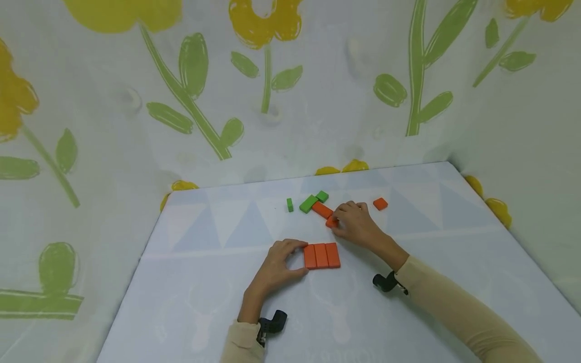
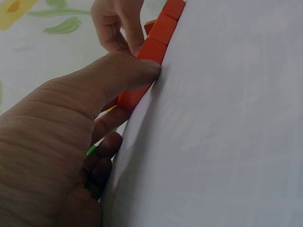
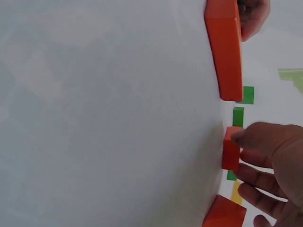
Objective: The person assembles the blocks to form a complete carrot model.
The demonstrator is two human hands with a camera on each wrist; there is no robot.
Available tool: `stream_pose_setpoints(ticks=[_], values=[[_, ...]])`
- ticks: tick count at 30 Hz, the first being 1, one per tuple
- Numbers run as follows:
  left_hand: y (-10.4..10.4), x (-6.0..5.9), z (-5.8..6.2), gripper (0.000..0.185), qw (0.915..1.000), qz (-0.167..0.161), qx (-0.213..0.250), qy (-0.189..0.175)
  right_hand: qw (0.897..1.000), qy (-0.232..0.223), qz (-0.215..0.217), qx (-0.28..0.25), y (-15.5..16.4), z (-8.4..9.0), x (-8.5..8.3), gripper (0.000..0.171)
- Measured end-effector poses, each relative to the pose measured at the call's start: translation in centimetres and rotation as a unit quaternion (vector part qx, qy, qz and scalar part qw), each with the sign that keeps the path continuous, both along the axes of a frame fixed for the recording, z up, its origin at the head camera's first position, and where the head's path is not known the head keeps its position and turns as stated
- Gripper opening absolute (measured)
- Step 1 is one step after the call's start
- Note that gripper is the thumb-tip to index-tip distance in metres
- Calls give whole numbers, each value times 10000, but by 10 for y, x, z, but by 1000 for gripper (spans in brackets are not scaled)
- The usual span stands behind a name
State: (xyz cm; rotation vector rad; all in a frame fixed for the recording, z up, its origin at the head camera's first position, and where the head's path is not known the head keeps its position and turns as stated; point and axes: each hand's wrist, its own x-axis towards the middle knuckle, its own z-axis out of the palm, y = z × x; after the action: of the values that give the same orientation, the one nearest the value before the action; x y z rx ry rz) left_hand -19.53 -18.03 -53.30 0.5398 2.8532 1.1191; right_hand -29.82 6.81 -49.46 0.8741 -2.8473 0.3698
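Note:
Three orange blocks (image 1: 321, 255) lie side by side as one row on the pale table (image 1: 218, 302). My left hand (image 1: 297, 258) grips the row's left end, index finger at its far corner and thumb at its near corner. The left wrist view has that thumb (image 2: 137, 71) pressed against the end of the row (image 2: 161, 30). My right hand (image 1: 337, 222) pinches a small orange block (image 1: 331, 222) lying on the table just beyond the row. The right wrist view catches this block (image 3: 230, 153) under my thumb and fingers (image 3: 255, 177).
A long orange block (image 1: 323, 209) and three green blocks (image 1: 308, 203) (image 1: 322, 196) (image 1: 289, 204) lie behind my right hand. One more orange block (image 1: 380, 203) sits to its right. Flowered cloth walls (image 1: 272, 101) close in the table at the back and right.

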Motion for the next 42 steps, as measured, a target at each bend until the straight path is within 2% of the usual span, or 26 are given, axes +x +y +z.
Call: stream_pose_setpoints(ticks=[3,10,17,26,32,42], values=[[0,-1,0,57,10000,-24,-12,38,10000,-13,-4,-25,1,0,1,25],[0,-2,0,56,10000,-64,-8,-60,9976,-302,134,-606,5,8,16,24],[-1,-2,2,56,10000,-37,57,-21,9921,-196,862,-892,7,18,45,21],[-1,-2,-1,56,9999,-102,80,40,9805,-8,1658,-1055,3,14,75,24],[-3,-4,-2,57,9998,-162,78,115,9777,-87,1855,-980,-5,10,84,27],[-2,-4,-1,57,9994,-210,76,256,9684,353,2268,-974,-12,3,88,24]])
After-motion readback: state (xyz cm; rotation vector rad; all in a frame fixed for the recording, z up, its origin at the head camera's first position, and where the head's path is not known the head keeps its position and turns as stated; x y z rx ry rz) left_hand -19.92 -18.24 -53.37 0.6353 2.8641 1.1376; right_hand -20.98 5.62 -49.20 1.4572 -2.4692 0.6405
